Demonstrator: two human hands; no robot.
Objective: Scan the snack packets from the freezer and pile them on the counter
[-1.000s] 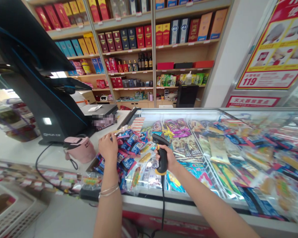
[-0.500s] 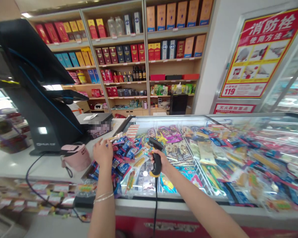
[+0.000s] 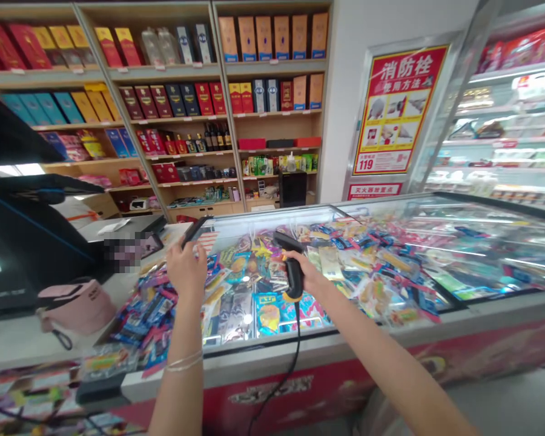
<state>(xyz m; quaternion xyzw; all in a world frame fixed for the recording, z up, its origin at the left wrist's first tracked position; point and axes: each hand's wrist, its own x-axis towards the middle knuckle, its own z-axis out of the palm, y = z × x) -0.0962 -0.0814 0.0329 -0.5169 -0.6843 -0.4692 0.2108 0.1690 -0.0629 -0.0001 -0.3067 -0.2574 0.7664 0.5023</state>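
Observation:
My right hand [image 3: 306,274] is wrapped round the grip of a black and yellow barcode scanner [image 3: 294,280], held above the glass top of the chest freezer [image 3: 327,354]. A dark cable hangs from its base. My left hand [image 3: 186,266] is over the right side of a pile of blue and pink packets [image 3: 152,312], close to the freezer's dark back-left rim [image 3: 198,227]. Its fingers are curled, with the fingertips mostly turned away, and what they grip, if anything, is hidden. Further packets [image 3: 376,290] show on the freezer's right side.
A pink bag [image 3: 79,306] stands on the white counter [image 3: 9,339] at the left, in front of a black till [image 3: 31,230]. Behind the freezer are shelves [image 3: 177,130] of boxes and bottles. A red notice [image 3: 393,109] hangs on the wall.
The view has turned to the right. My left hand has moved right across the packet pile, towards the freezer's rim. The scanner has stayed in my right hand.

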